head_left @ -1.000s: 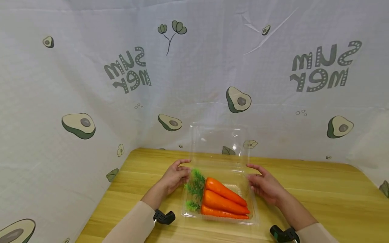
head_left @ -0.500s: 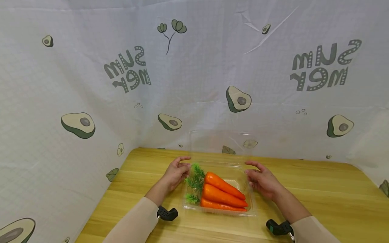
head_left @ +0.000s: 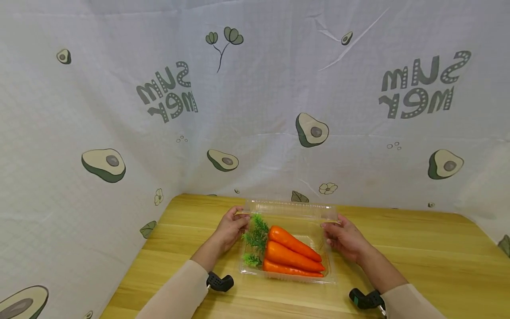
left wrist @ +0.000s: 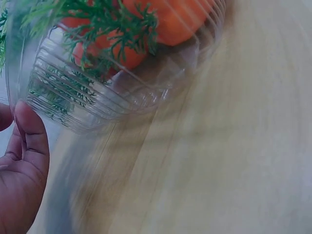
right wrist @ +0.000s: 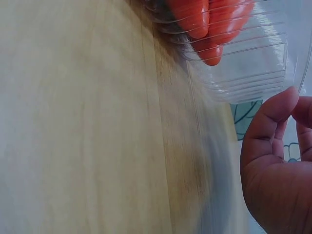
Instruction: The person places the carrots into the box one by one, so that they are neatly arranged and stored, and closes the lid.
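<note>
A clear plastic clamshell container [head_left: 314, 239] lies on the table in the head view. Inside are three orange carrots [head_left: 294, 257], tips to the right, with feathery green tops [head_left: 256, 235] on the left. My left hand [head_left: 230, 230] pinches the far left rim between thumb and finger, also visible in the left wrist view. At the far right rim my right hand [head_left: 348, 239] does the same; the right wrist view shows its thumb against the plastic. The hinged lid [head_left: 292, 209] shows as a low ribbed band across the far side, its ends at my index fingers.
The wooden table [head_left: 418, 248] extends on both sides of the container. Behind and to the left hangs a white cloth [head_left: 263, 88] printed with avocados. Black cameras [head_left: 220, 282] are strapped at both wrists.
The lid, upright behind the container a second ago, has swung down toward me. The container has shifted slightly away from me with both hands, mostly in the first half second.
</note>
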The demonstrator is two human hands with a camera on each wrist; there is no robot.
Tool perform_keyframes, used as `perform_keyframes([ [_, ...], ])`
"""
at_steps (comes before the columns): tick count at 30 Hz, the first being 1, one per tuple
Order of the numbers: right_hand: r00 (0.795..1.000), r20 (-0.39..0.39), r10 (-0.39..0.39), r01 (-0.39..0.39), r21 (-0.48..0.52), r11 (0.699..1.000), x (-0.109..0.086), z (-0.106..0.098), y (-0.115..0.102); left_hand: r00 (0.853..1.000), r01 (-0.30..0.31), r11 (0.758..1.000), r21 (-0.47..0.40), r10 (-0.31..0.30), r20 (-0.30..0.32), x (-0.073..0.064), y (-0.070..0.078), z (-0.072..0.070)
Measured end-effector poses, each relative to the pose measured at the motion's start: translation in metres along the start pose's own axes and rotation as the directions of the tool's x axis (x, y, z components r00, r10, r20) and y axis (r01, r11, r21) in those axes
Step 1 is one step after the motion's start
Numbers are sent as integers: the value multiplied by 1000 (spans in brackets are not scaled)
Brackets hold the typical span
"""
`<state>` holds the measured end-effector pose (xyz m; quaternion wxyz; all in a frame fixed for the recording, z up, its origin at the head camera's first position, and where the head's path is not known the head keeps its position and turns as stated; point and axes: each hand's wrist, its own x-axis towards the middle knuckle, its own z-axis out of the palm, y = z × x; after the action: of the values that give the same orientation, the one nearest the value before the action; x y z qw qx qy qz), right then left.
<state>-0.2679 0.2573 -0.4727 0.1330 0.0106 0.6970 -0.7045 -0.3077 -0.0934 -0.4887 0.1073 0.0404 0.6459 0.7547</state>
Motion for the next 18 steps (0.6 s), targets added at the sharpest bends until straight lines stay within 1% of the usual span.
perform_keyframes([
  [3, 1000, 20, -13, 13, 10, 1000, -1, -1, 1, 1000, -5, 1000, 6, 5, 1, -1, 0, 0],
  [7, 1000, 9, -13, 13, 18, 1000, -2, -1, 2, 1000, -10, 999, 32, 10, -11, -2, -2, -1],
  [10, 1000, -3, -24, 24, 22, 999, -2, -1, 2, 1000, -8, 1000, 28, 9, -13, -3, -2, -3],
  [13, 999, -12, -47, 47, 24, 999, -1, -1, 3, 1000, -10, 1000, -1, 10, 14, -5, -2, -6],
  [16, 999, -26, -44, 45, 16, 999, -1, 0, 3, 999, -15, 1000, -23, 16, 46, -6, -2, -8],
  [18, 998, -53, -32, 32, 5, 999, -2, 1, 3, 999, -12, 1000, -21, 13, 52, -7, -2, -9],
])
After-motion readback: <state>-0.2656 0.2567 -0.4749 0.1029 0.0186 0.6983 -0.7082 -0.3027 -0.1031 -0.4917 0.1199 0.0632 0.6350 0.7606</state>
